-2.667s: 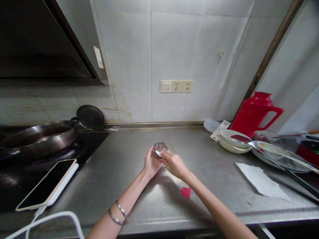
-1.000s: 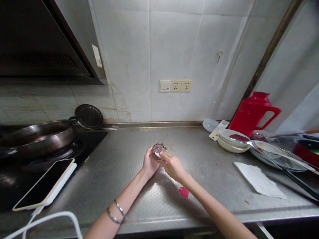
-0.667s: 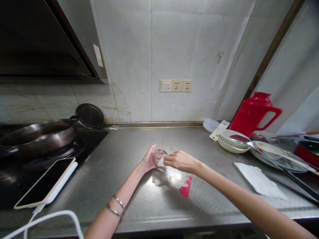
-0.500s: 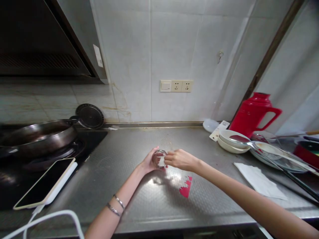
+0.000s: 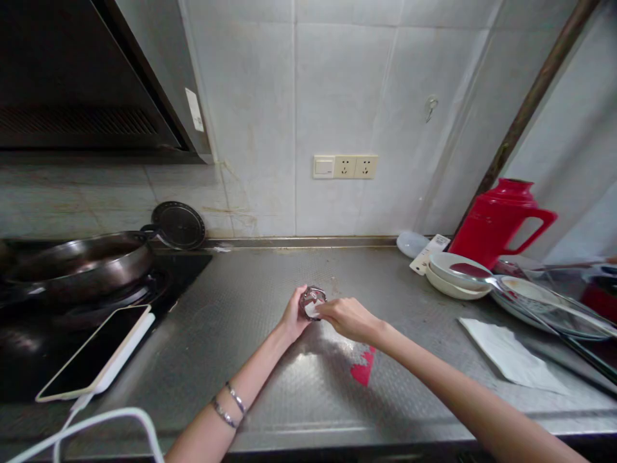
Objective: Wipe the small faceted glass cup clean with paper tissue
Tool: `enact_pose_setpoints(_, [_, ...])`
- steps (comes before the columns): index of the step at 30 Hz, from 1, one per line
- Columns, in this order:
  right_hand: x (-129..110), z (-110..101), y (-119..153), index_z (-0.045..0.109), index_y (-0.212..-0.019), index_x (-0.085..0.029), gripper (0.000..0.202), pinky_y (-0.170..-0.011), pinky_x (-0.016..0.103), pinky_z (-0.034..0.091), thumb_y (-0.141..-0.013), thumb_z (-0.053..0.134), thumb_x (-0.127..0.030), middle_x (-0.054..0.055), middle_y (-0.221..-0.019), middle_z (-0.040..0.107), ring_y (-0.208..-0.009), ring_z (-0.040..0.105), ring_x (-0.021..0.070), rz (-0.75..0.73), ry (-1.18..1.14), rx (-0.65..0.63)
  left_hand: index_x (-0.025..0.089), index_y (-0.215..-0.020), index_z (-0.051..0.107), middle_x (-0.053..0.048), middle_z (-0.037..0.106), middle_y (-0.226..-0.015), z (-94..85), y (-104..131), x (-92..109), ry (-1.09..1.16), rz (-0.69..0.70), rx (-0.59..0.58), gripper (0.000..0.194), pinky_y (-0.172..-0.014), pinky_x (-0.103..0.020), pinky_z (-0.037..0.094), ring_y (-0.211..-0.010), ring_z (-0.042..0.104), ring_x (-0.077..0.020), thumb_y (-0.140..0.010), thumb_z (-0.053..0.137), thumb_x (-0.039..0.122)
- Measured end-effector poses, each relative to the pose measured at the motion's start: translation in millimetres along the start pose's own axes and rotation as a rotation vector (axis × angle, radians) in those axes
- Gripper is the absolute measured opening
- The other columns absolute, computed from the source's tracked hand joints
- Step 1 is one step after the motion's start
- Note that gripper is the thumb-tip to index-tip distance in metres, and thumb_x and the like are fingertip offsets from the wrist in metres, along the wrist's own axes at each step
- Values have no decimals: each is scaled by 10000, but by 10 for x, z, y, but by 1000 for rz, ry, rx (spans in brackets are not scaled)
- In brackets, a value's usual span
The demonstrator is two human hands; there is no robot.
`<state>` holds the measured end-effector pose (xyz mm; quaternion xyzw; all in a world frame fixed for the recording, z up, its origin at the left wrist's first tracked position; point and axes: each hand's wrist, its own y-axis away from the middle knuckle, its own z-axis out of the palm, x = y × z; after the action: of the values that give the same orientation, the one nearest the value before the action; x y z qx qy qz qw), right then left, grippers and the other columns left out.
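Observation:
My left hand (image 5: pixel 295 315) is wrapped round a small, shiny round cup (image 5: pixel 311 295), which looks like clear glass and is tilted so that its mouth faces me. With its fingers pinched together, my right hand (image 5: pixel 349 316) holds a small white piece (image 5: pixel 312 309) at the cup's mouth. It may be tissue or paper; I cannot tell which. On the steel counter (image 5: pixel 260 392) below my right forearm lies a red paper scrap (image 5: pixel 362 372) with a ragged edge.
Left stand a frying pan (image 5: pixel 91 265) on the black cooktop and a phone (image 5: pixel 96 354) with a white cable (image 5: pixel 120 411). On the right are a folded white napkin (image 5: pixel 511 357), stacked bowls (image 5: pixel 456 286), plates with utensils and a red thermos jug (image 5: pixel 501 222).
The cup has tipped a little and sits slightly higher in my left hand. My right hand has shifted slightly, with the white piece lower at the mouth. The view has moved a little left.

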<state>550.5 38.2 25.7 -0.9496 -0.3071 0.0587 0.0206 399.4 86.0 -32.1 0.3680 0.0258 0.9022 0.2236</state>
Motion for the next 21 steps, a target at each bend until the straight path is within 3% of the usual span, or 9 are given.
enact_pose_setpoints(5, [-221,360,-88,638,-681,-155,337,-553,224,271,-934,426,-225,41,-654,653,-576,545,114,256,-308,250,103,-756,668,-69,694,-681,27,32,-43,49,107,22,309,-577,-250,473,-589,636,-164,-803,562,388])
enact_pose_setpoints(9, [-382,556,-186,580,-578,-150,385,-520,211,275,-920,429,-243,8,-519,555,-497,493,105,329,-577,438,105,-749,665,-71,691,-666,10,55,-56,59,148,19,350,-608,-257,486,-598,638,-168,-811,541,426])
enact_pose_setpoints(12, [-465,605,-231,594,-642,-158,368,-508,201,317,-931,401,-279,-4,-501,542,-477,510,116,332,-724,463,109,-755,662,-68,691,-671,-12,58,-61,66,156,25,385,-609,-260,483,-603,636,-171,-813,527,465])
enact_pose_setpoints(16, [-466,604,-258,611,-875,-169,84,-602,211,390,-845,544,-210,51,-808,680,-688,615,161,281,-586,501,121,-760,663,-52,691,-667,-8,46,-69,123,144,89,381,-610,-264,480,-587,630,-166,-815,524,472])
enact_pose_setpoints(21, [-231,448,-178,579,-971,-186,128,-605,216,362,-865,517,-155,72,-959,688,-772,637,171,221,-223,329,98,-860,682,-102,718,-791,55,55,-2,112,155,-52,334,-668,-295,494,-717,667,-216,-824,494,372])
